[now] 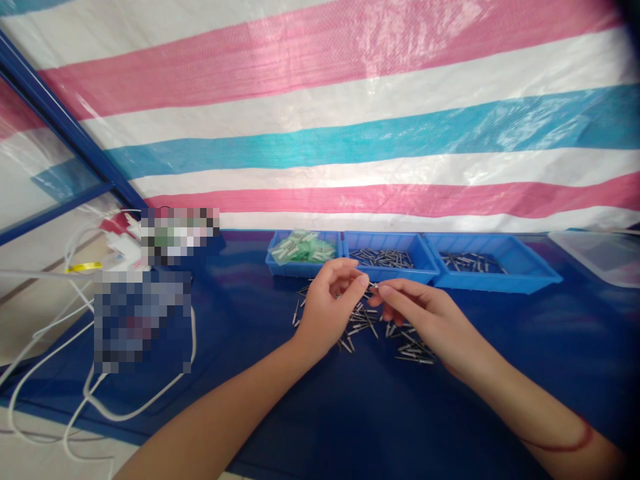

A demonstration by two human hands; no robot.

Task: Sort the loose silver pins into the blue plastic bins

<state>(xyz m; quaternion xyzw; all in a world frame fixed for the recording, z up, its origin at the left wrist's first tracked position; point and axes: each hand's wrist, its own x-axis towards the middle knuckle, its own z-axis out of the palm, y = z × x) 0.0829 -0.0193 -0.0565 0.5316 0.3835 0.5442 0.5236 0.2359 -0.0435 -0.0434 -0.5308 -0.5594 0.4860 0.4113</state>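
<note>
My left hand [327,303] and my right hand [425,317] meet above the table, fingertips almost touching. Between them is a small metal blind rivet [373,285], pinched by thumb and fingers from both sides; the fingers cover most of it. Below and around the hands, loose rivets [360,320] lie in a scattered pile, with more of them [415,350] under my right hand. Just behind my hands stands a blue bin [395,272] with similar rivets inside.
To the left, another blue bin [295,269] holds green-tinted clear plastic pieces. A third blue bin [525,280] at right contains more rivets. A clear plastic lid or tray [600,263] lies far right. White cables [120,417] loop across the table's left side, beside blurred-out items.
</note>
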